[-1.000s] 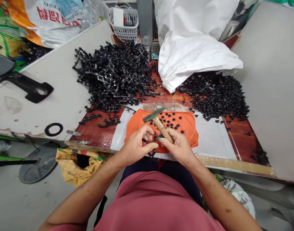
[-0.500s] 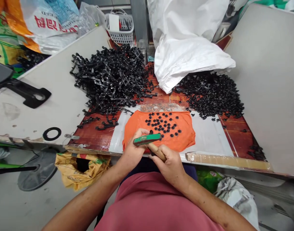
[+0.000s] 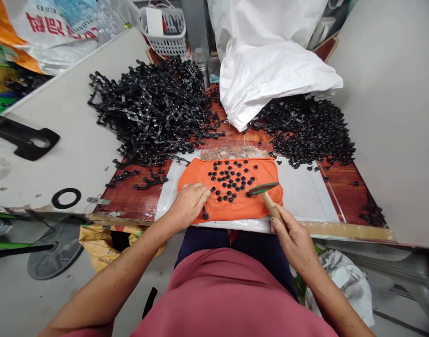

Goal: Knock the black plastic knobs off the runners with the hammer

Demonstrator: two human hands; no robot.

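Note:
My right hand (image 3: 294, 236) grips the wooden handle of a hammer (image 3: 270, 199). The green-sided hammer head is over the right part of an orange cloth (image 3: 189, 175), near a black button-like cap. My left hand (image 3: 190, 203) is on the left of the cloth with its fingers closed on a black strip with a round end (image 3: 205, 213), which sticks out below the thumb; the rest is hidden. Several small round black caps (image 3: 231, 180) are spread over the middle of the cloth, one of them close to my left fingertips.
A large heap of black jointed strips (image 3: 158, 107) rises at the back left of the red table (image 3: 137, 169). Loose black caps (image 3: 309, 133) pile up at the back right beside a white sack (image 3: 270, 75). White side boards (image 3: 389, 140) flank the table. A black ring (image 3: 66, 198) lies on the left board.
My hands have moved apart. The hammer, held near my left hand before, is now to the right over the cloth. My left hand has come down onto the cloth's left side.

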